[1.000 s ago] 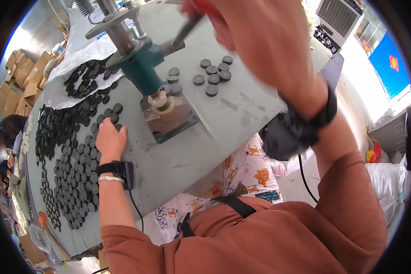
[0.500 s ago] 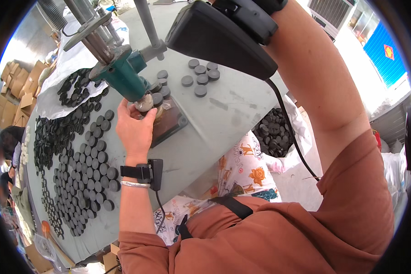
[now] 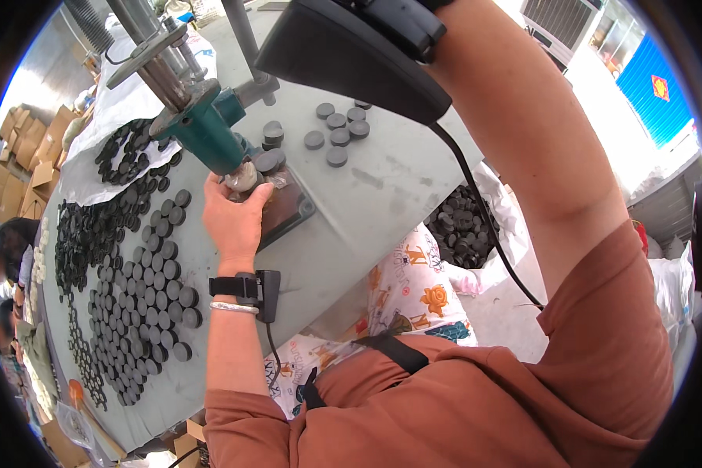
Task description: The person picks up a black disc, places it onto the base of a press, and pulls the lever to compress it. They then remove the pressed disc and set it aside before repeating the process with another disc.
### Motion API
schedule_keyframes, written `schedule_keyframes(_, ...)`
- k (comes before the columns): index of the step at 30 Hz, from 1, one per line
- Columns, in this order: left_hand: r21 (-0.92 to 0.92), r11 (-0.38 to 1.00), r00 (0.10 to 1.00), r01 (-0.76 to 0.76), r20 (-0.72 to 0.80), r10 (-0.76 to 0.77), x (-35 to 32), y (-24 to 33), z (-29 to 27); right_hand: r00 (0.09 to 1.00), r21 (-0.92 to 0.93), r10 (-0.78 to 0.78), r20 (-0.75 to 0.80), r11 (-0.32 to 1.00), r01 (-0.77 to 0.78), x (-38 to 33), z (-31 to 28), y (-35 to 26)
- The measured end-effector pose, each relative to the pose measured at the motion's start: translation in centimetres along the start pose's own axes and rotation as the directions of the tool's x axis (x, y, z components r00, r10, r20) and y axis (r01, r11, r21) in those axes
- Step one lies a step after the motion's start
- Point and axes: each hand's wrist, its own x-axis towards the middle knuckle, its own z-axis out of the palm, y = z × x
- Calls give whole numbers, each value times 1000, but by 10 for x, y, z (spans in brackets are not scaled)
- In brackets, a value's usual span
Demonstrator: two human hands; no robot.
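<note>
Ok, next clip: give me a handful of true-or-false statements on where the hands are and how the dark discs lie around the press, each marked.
1. The left hand is at the base of the green press, fingers on a small round piece. True.
2. The right hand rests flat on the table. False: the right arm is raised and its hand is out of the picture.
3. Many dark discs lie in rows on the table to the left of the left hand. True.
4. The small group of discs beyond the press is stacked in one tall tower. False: they lie flat, side by side.
5. The left wrist carries a black strapped device. True.
</note>
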Motion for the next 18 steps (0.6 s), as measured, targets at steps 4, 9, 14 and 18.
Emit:
schedule_keyframes(4, 11, 1000, 1000, 6, -7, -6, 0, -1, -1, 986, 116, -1, -168, 993, 20, -32, -35, -22)
schedule_keyframes(9, 90, 996, 1000, 12, -9, -12, 0, -1, -4, 890, 635, 454, -44, 700, -326, -88, -79, -71)
schedule_keyframes(14, 116, 993, 1000, 11, -25, -8, 0, -6, -4, 957, 693, 291, -13, 693, -201, -136, -89, -71)
schedule_keyframes(18, 231, 966, 985, -118, -93, 142, -2, -20, -21, 961, 839, 254, 105, 497, -223, -203, -80, -95)
